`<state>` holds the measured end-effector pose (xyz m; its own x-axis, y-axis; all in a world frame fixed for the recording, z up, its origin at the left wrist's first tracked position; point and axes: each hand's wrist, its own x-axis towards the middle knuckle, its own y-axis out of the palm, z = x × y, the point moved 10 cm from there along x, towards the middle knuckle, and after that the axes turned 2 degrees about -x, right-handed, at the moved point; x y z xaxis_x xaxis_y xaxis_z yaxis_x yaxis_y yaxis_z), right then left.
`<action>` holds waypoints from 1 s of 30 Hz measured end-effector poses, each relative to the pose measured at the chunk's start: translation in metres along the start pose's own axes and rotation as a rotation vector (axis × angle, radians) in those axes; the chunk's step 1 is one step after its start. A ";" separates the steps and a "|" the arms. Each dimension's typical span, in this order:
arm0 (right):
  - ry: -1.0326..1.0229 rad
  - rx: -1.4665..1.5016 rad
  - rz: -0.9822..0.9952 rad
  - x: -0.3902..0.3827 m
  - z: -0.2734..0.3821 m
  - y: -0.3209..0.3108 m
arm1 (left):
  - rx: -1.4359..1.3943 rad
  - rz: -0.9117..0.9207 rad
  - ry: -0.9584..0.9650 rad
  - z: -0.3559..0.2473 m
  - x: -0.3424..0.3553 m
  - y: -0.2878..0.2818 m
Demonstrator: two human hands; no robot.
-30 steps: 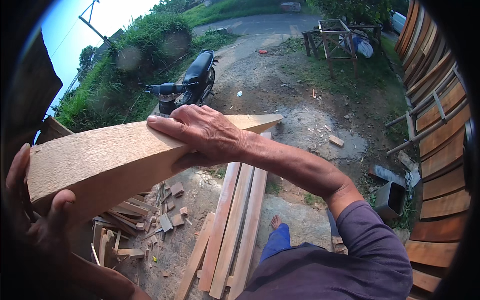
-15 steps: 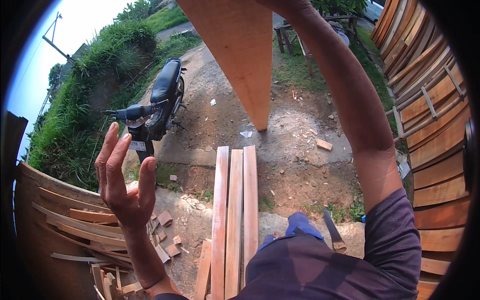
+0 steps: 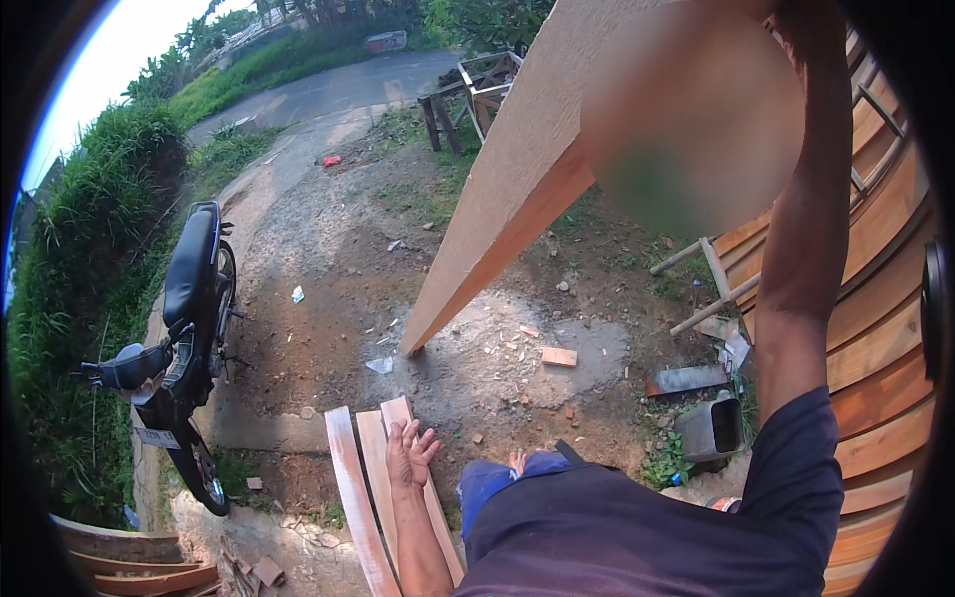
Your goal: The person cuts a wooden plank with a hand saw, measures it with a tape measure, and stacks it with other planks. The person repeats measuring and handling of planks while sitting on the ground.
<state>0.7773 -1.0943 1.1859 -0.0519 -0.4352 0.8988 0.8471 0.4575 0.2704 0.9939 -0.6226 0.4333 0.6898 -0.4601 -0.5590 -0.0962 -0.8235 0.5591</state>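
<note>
1. Step in hand, as judged: carrying or swinging one long plank (image 3: pixel 517 189) single-handed, raised high on the right side, far end dipping toward the bare dirt (image 3: pixel 468 338) just ahead.
2. Right arm (image 3: pixel 806 239) stretched up along the right of the view; right hand out of sight at the top edge behind a blurred patch, so finger state cannot be told. Likely supporting the plank's upper end, not confirmed.
3. Left hand (image 3: pixel 408 453) low and near, fingers spread loose and open, gripping nothing. Appears over the far ends of the floor planks (image 3: pixel 363 478); touching or just above cannot be told.
4. Plank tilted, pale broad face up, orange-brown edge facing near-right.
5. Surroundings: parked motorcycle (image 3: pixel 184 338) at left beside the grass bank; stacked curved boards (image 3: pixel 875 348) along the right; small wood offcut (image 3: pixel 558 355) on the concrete patch; wooden frame stand (image 3: pixel 477 90) far off.
6. Next move, as judged: needs a second grip point. Left hand free for that, to steady the low end before setting down; clearance from the motorcycle worth watching.
</note>
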 end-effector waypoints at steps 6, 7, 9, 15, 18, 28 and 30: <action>0.406 0.306 0.044 -0.108 -0.156 -0.049 | -0.150 0.038 -0.223 0.037 0.160 0.110; 0.496 0.435 0.070 -0.158 -0.186 -0.045 | -0.154 0.036 -0.245 0.040 0.188 0.131; 0.533 0.652 0.189 -0.225 -0.223 -0.032 | -0.163 0.011 -0.280 0.044 0.249 0.164; 0.474 0.604 -0.037 -0.243 -0.291 -0.117 | 0.042 -0.113 -0.524 0.117 0.389 0.190; 0.521 0.441 -0.146 -0.242 -0.321 -0.160 | -0.018 -0.194 -0.603 0.147 0.436 0.199; 0.511 0.151 -0.389 -0.232 -0.432 -0.326 | 0.130 -0.208 -0.778 0.238 0.533 0.283; 0.547 0.198 -0.337 -0.201 -0.471 -0.371 | 0.183 -0.205 -0.758 0.266 0.556 0.326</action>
<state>0.7225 -1.5416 0.7421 0.0228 -0.8855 0.4641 0.7161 0.3384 0.6105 1.1553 -1.2350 0.1424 0.0387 -0.3394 -0.9398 -0.1819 -0.9272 0.3274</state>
